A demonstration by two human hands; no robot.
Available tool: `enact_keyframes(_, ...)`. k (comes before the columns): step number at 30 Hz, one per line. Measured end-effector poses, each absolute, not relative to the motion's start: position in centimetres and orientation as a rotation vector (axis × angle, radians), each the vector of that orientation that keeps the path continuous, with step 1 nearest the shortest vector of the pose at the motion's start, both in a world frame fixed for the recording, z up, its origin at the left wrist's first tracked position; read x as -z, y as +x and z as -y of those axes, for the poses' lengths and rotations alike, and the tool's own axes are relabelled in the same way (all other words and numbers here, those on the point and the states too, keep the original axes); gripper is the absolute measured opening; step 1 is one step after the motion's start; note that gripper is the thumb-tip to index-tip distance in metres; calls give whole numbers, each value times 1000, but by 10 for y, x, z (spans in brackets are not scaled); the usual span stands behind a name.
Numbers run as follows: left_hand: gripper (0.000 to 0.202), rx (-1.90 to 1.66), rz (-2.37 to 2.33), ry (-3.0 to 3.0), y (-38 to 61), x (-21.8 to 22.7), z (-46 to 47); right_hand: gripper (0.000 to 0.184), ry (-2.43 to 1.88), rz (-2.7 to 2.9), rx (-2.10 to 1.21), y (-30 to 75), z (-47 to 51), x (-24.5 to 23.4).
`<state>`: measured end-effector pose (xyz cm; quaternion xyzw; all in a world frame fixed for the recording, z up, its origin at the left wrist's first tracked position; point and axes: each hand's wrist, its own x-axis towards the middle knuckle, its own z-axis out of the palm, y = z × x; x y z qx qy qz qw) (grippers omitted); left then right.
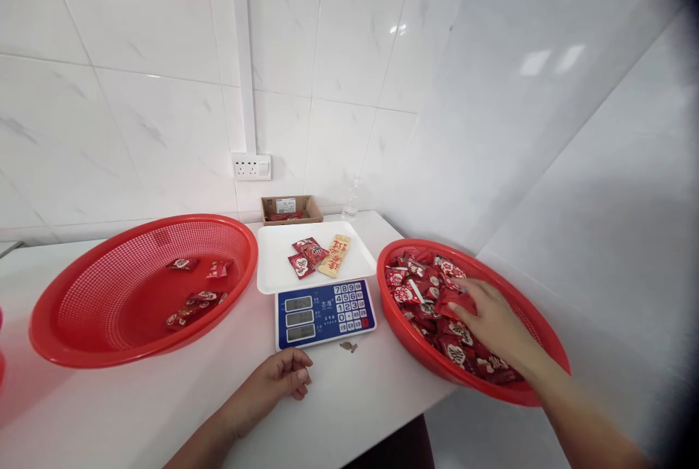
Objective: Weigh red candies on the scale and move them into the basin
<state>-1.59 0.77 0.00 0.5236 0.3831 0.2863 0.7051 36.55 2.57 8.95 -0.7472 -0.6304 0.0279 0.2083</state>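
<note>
Head view. Right hand [494,320] lay inside the right basket [538,323], at the surface's right edge, fingers closed on 1 red packet [454,301] at the top of the heap of red packets [437,309]; the packet had not left the heap. Left hand [281,376] rested on the surface [164,411] near its front edge, just in front of the scale [323,312], fingers loosely curled, holding nothing.

Progress, judged from the layout: the scale's white tray [278,265] carried 2 red packets [306,254] and 1 yellow packet [334,255], so a portion looked partly built. The left basket [65,316], toward the left edge, held only a handful of packets [194,301], perhaps 6; the right basket was thickly covered. Most of the stock appeared unhandled. Scale readouts were lit, digits too small to read.

Surface and room: white surface set into a corner of white marbled wall tiles. A small brown scrap [348,346] lay just in front of the scale. At the back edge stood a low cardboard box [291,209] with red contents, beside it a clear bottle [352,201]. A wall socket [251,167] sat above the box.
</note>
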Motion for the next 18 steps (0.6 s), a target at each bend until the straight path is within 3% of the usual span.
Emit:
enact_keyframes(2, 43, -636, -851, 1168, -16, 1, -8, 35, -2065, 1917, -404, 353, -26, -85)
enact_keyframes(5, 43, -637, -856, 1166, -15, 0, -8, 38, -2057, 2121, -748, 338, -29, -73)
enact_keyframes(9, 45, -634, -854, 1165, -15, -1, -8, 54, -2202, 2171, -662, 333, -39, -58)
enact_keyframes(18, 46, -642, -850, 1173, -15, -4, -6, 48, -2179, 2165, -611, 334, -40, -58)
